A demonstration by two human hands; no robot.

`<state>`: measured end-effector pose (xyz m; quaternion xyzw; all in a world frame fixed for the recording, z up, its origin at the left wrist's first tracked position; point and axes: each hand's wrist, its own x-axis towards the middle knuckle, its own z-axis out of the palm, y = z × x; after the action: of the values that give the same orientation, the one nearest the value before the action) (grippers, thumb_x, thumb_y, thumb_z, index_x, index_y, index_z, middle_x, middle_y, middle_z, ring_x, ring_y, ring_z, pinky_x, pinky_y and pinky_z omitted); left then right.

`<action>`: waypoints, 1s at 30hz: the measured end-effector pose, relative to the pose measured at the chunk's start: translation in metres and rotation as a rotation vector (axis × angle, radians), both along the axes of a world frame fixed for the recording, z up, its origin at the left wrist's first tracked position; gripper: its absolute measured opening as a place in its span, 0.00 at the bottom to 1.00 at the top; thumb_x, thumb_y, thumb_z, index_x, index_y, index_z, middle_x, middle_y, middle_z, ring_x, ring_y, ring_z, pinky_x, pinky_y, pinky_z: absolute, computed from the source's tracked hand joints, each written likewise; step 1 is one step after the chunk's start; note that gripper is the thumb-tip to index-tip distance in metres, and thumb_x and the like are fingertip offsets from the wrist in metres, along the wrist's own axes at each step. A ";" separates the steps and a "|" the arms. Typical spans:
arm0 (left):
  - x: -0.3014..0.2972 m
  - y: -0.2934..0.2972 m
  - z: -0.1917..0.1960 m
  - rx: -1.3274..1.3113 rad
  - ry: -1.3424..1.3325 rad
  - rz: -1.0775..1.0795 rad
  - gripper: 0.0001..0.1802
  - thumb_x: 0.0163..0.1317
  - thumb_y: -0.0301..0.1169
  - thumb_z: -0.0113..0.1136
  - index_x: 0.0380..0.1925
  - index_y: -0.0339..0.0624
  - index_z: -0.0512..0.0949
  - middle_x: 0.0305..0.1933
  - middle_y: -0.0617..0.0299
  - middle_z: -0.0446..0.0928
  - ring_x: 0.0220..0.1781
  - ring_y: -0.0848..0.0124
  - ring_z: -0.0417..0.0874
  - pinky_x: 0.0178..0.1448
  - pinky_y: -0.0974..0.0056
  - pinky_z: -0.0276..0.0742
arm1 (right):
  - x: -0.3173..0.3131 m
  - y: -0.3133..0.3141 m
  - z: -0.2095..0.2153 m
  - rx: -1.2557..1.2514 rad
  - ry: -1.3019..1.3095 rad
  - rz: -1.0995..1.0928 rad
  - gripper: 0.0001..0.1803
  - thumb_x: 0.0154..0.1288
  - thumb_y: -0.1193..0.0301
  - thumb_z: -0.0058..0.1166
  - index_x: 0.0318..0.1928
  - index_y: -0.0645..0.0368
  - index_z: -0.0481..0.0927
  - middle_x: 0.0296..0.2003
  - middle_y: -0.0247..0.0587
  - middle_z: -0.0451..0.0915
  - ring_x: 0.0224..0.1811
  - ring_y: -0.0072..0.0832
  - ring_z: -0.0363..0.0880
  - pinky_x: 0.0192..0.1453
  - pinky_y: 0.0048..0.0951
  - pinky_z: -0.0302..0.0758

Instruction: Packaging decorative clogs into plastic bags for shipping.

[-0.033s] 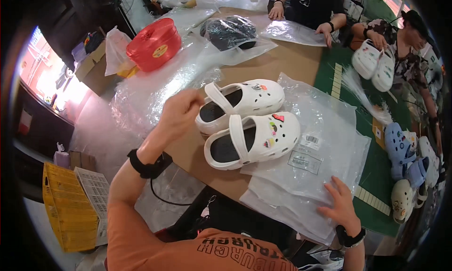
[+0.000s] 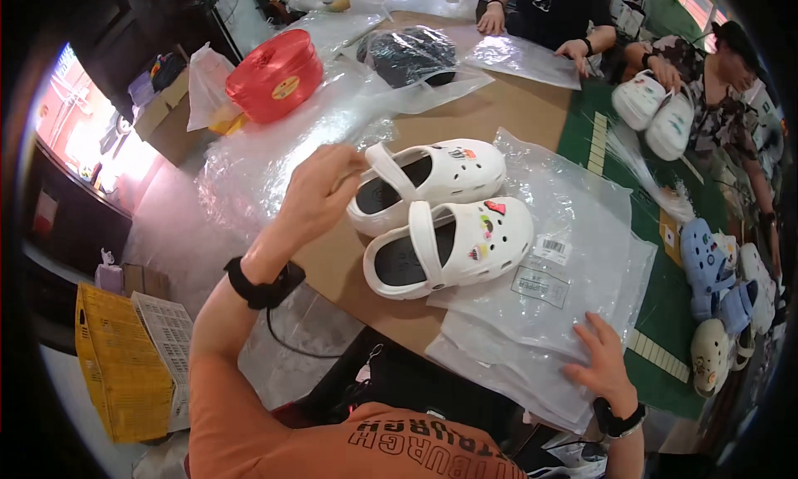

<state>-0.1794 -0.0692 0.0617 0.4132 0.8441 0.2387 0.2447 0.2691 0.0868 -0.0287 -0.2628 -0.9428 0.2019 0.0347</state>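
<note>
Two white foam clogs (image 2: 440, 217) lie side by side on the brown cardboard tabletop (image 2: 499, 105), partly on a stack of clear plastic bags (image 2: 573, 296) to their right. A red plastic twine spool (image 2: 274, 73) sits far behind, to the left.

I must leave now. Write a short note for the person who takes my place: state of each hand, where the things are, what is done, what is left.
Left hand: raised by the heel strap of the far white clog; whether its grip is closed on the strap cannot be told.
Right hand: flat and open on the stack of clear plastic bags.
Things: both clogs lie side by side on the brown table, the near white clog partly on the bags.
Done: the pair is out, charms fitted.
Left: neither clog is inside a bag yet.
</note>
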 end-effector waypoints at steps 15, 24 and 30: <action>-0.004 -0.041 -0.062 0.369 0.606 -0.389 0.21 0.57 0.35 0.55 0.51 0.41 0.71 0.56 0.51 0.69 0.59 0.56 0.67 0.60 0.56 0.60 | 0.001 0.004 -0.002 -0.229 0.049 -0.105 0.23 0.55 0.65 0.53 0.51 0.59 0.74 0.59 0.49 0.66 0.65 0.48 0.56 0.67 0.42 0.52; 0.050 -0.014 -0.019 0.578 0.726 -0.745 0.26 0.48 0.43 0.62 0.47 0.45 0.73 0.50 0.58 0.71 0.52 0.62 0.71 0.55 0.58 0.63 | -0.007 0.000 -0.005 -0.294 0.115 -0.190 0.20 0.53 0.74 0.47 0.49 0.59 0.74 0.58 0.48 0.66 0.66 0.46 0.55 0.68 0.40 0.51; 0.054 -0.040 -0.067 0.401 0.732 -0.620 0.13 0.45 0.36 0.65 0.30 0.45 0.76 0.27 0.64 0.75 0.38 0.66 0.74 0.43 0.61 0.68 | -0.004 -0.004 -0.014 -0.163 0.095 -0.191 0.21 0.48 0.75 0.50 0.47 0.59 0.76 0.59 0.47 0.65 0.64 0.48 0.56 0.67 0.41 0.52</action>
<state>-0.1252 -0.1087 -0.0049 0.7390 0.6500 0.1520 -0.0911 0.2655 0.0827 -0.0429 -0.3434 -0.8914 0.2857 0.0768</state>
